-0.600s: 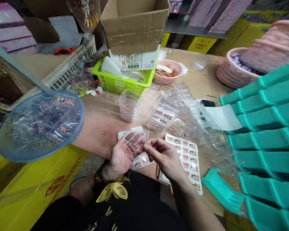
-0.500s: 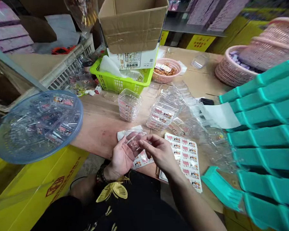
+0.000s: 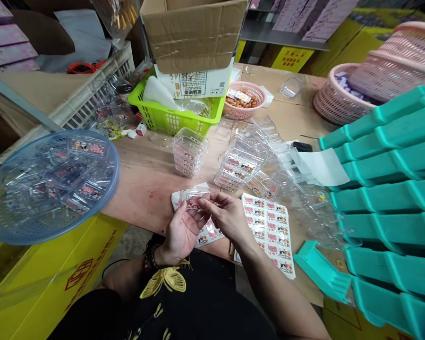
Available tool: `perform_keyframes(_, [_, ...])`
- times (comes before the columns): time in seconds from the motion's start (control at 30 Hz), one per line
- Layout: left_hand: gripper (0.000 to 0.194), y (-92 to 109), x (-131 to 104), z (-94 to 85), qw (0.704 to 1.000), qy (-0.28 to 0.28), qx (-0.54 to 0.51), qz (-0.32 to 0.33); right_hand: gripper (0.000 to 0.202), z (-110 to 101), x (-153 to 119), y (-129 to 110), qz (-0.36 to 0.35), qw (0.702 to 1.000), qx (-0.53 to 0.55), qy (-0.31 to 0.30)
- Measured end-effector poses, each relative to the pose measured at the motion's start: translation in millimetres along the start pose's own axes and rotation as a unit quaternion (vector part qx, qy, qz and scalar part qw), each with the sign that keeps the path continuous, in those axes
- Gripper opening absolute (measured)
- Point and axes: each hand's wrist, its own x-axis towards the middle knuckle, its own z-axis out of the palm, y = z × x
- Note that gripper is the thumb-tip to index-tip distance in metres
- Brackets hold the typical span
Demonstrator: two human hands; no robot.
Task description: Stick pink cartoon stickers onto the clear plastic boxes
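My left hand (image 3: 182, 231), palm up, cradles a clear plastic box (image 3: 195, 191) between thumb and fingers. On the box's near side is a sticker (image 3: 193, 202) with pink print. Thumb and fingers of my right hand (image 3: 230, 218) are pinched together at the sticker's right end; whether it is fully stuck down I cannot tell. Below my hands lies a partly covered sticker sheet (image 3: 211, 233). To the right, another sticker sheet (image 3: 269, 231) with cat pictures and pink print lies on the table. Stacked clear boxes (image 3: 187, 153) with stickers stand just beyond my hands.
More clear boxes (image 3: 239, 163) lean in a row toward the right. At left is a blue basket (image 3: 115, 184) of stickered boxes. A green basket (image 3: 179, 123) holds a carton (image 3: 198, 45). Teal trays (image 3: 393, 189) are stacked at right, near pink baskets (image 3: 343, 101).
The clear box has tipped away and sits slightly lower over the white sheet. My right fingers have shifted a little left along the sticker. The whole view has shifted slightly.
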Motion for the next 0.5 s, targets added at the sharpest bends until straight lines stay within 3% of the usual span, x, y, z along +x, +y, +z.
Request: perform_keyframes(0.5, [0.03,0.7,-0.9,1.3,1.0,0.007,0.002,-0.002,0.039,-1.4,0.3,0.5,-0.009,1.0,-0.014,-0.003])
